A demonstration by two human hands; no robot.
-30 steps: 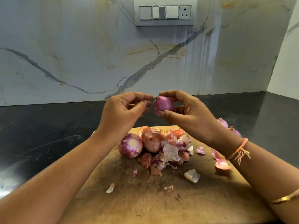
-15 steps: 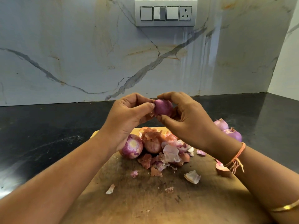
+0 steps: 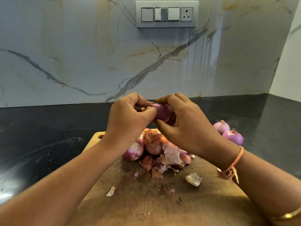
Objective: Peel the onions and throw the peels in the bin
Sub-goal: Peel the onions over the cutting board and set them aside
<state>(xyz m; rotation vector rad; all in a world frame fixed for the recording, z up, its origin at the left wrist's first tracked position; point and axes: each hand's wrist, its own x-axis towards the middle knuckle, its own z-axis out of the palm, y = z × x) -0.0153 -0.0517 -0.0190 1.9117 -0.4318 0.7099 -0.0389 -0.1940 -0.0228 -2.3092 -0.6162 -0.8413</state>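
While right hand (image 3: 187, 128) cups onion (image 3: 162, 112), left hand (image 3: 128, 121) pinches peel (image 3: 142, 109) — above board's (image 3: 94, 141) far edge.

No txt, labels, nos. or brand marks that I can read from here. The switch plate (image 3: 167, 14) on the wall carries no legible markings either.
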